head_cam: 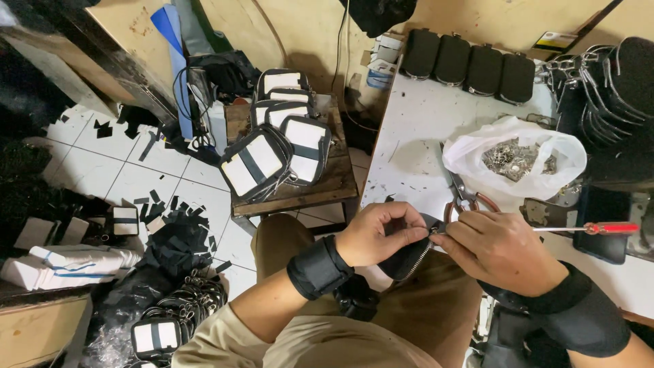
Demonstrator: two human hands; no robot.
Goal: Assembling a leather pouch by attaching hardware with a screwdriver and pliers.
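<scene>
My left hand [378,234] and my right hand [501,249] meet over my lap at the white table's near edge. Between them is a small black zippered pouch [407,259], its metal zipper teeth showing below my left fingers. My left hand grips the pouch's top. My right hand pinches at the zipper end where the two hands touch. Both wrists wear black bands. Most of the pouch is hidden under my fingers.
On the white table [422,136] lie scissors [464,197], a white plastic bag of metal parts [518,160], a red-handled screwdriver [599,228] and a row of black pouches [470,65]. A wooden stool [300,194] holds black-and-white pouches [262,163]. Scraps cover the tiled floor [122,170].
</scene>
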